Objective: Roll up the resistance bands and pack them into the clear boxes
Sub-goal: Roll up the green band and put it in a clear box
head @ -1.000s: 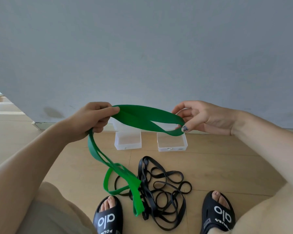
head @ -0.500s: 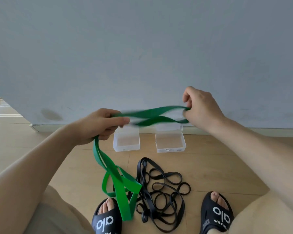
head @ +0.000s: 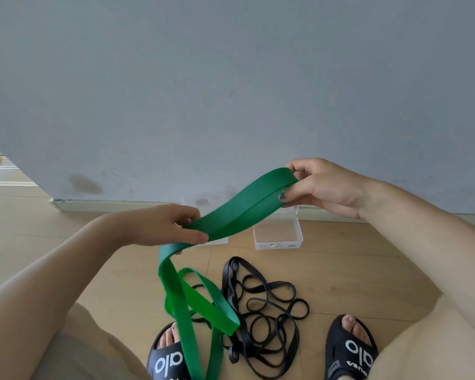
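A wide green resistance band (head: 239,209) stretches doubled between my two hands above the floor. My right hand (head: 321,187) pinches its folded end, raised at the right. My left hand (head: 165,226) grips it lower at the left, and the rest hangs down in loops (head: 192,303) to the floor. A tangle of thin black bands (head: 261,311) lies on the floor between my feet. Two clear boxes stand open by the wall: the right one (head: 278,234) is in plain sight, the left one (head: 217,240) is mostly hidden behind the band and my left hand.
A grey wall (head: 231,91) with a baseboard rises just behind the boxes. My feet in black slides (head: 350,349) rest on the wooden floor (head: 368,270) on either side of the black bands. My knees fill the bottom corners.
My right hand has lifted and turned the band's end up and to the right, flattening the two layers together. My left hand has dropped slightly, and the hanging loops have swung.
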Motion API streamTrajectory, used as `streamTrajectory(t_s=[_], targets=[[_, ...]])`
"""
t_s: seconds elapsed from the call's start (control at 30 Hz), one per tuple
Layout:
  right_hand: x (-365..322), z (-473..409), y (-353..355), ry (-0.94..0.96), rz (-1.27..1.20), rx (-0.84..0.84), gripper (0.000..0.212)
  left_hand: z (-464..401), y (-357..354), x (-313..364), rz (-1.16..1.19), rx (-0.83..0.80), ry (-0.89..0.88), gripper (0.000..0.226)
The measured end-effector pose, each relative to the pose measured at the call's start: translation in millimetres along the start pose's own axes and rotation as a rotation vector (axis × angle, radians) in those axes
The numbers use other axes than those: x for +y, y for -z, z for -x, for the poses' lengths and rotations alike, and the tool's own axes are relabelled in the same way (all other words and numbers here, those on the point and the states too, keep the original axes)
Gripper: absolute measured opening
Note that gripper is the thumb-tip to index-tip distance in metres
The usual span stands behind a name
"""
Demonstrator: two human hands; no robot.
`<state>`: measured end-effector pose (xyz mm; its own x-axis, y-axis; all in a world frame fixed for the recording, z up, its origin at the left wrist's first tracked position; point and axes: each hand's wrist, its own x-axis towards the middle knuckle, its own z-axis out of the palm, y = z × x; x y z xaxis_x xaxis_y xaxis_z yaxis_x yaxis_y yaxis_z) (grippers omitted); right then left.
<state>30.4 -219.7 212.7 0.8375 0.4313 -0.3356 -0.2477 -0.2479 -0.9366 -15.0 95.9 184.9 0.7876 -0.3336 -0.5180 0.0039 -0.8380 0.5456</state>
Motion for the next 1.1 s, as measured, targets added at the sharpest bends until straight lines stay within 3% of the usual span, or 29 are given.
streamTrajectory(t_s=[0.07,0.2,0.37,0.47,0.53,0.63,0.77,0.97,1.1], targets=[[-6.2,4.4,0.0,0.004,-0.062,-0.063,0.027,-2.9,-3.4,2.2,-0.052,-0.015,0.020,0.040],[-11.2,4.6,-1.8,-0.010,-0.167,-0.126,0.028,-9.4,-5.7,9.6,0.018,-0.074,0.049,0.028],[-9.0,-5.2,-10.8,0.040,-0.171,0.120,0.025,-18.9,-8.7,9.4,-0.119,-0.003,0.058,0.032],[-13.8,-3.0,-20.2,0.063,-0.247,0.103,0.032,-22.3,-15.9,22.6,0.117,0.066,-0.086,0.063],[-15.3,-2.0,-30.1,0.065,-0.223,0.086,0.035,-24.3,-20.1,35.2,0.215,0.176,-0.250,0.070],[-13.6,-3.3,-42.7,0.071,-0.219,0.052,0.038,-26.9,-26.2,51.6,0.263,0.319,-0.418,0.048],[-15.5,-7.6,-47.5,0.068,-0.332,0.072,0.026,-26.6,-23.5,54.7,0.263,0.424,-0.393,0.018],[-11.2,-10.1,-46.4,0.015,-0.326,0.123,0.025,-27.7,-25.1,53.6,0.188,0.429,-0.405,0.024],[-7.6,-12.3,-54.8,-0.004,-0.376,0.162,0.032,-30.2,-26.9,57.9,0.141,0.563,-0.425,0.032]])
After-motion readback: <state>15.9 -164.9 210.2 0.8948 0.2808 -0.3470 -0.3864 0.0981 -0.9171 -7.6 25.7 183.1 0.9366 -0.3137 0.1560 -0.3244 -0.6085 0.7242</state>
